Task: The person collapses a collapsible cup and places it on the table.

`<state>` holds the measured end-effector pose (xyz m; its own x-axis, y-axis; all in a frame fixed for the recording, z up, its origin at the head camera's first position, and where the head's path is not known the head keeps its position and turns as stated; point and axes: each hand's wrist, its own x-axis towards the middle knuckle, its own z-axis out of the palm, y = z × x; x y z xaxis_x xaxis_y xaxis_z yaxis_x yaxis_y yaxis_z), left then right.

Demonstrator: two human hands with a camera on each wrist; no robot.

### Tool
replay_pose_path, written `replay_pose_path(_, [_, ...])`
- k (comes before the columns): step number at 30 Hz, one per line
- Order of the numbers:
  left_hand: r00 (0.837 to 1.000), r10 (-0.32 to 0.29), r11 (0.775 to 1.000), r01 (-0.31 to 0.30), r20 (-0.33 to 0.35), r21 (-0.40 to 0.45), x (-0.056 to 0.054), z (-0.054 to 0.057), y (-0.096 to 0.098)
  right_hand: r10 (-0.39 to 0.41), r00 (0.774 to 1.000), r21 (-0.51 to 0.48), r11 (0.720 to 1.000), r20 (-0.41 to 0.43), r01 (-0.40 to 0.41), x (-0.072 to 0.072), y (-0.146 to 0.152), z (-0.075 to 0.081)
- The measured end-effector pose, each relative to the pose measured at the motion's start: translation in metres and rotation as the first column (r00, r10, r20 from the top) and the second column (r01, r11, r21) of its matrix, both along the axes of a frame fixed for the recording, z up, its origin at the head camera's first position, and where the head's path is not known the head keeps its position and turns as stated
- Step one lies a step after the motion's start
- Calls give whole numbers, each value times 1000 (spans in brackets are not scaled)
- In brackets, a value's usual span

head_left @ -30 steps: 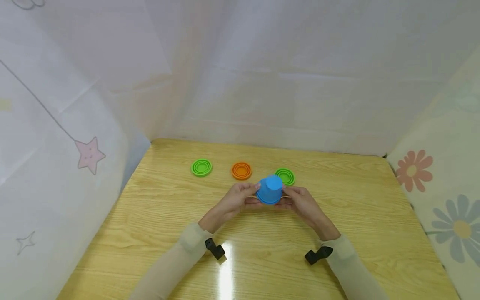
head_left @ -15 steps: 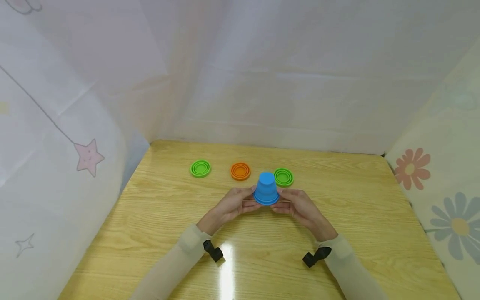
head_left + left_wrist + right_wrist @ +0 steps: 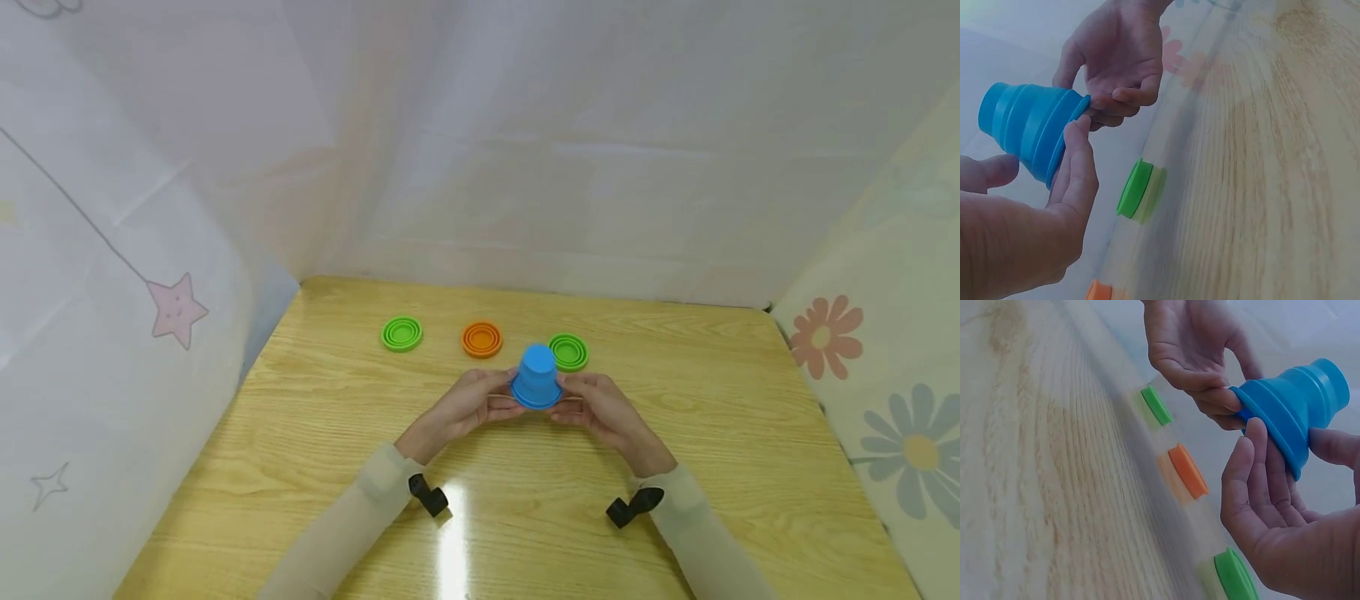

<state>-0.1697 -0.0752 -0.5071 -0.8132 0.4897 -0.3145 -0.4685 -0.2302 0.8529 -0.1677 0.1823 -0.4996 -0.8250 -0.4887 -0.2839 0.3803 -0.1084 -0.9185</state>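
A blue collapsible silicone cup (image 3: 537, 379) is drawn out to its stepped height, rim down and narrow base up, above the table. My left hand (image 3: 468, 404) grips its left side, thumb on the wall and fingers under the rim. On the opposite side my right hand (image 3: 603, 410) pinches it the same way. In the left wrist view the cup (image 3: 1032, 128) shows its folded rings. The right wrist view has the fingertips of both hands at the rim of the cup (image 3: 1291, 412).
Along the back of the wooden table (image 3: 360, 400) lie a flattened green cup (image 3: 402, 333), a flattened orange cup (image 3: 482, 340) and a second green one (image 3: 568, 352), partly behind the blue cup. White printed sheets (image 3: 525, 183) hang behind and at both sides.
The blue cup tipped more upright and stretched taller by half a second ago, then tilted slightly back and shifted a little right. Both hands keep their hold.
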Motion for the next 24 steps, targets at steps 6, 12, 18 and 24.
replay_pose_path(6, [1000, -22, 999, 21, -5, -25, 1, 1, 3, -33, 995, 111, 993, -97, 44, -4, 1, -4])
replay_pose_path(12, [998, -53, 995, 49, -43, -85, 2, 2, 5, -31, 976, 245, 966, -216, 85, -5, -1, -9])
replay_pose_path(18, [995, -80, 989, 73, -58, -125, 3, 2, 4, 1, 948, 343, 932, -319, 114, -2, -5, -7])
replay_pose_path(24, [990, -75, 984, 55, -116, -168, 3, 2, 4, 42, 924, 352, 931, -379, 102, 0, -7, -5])
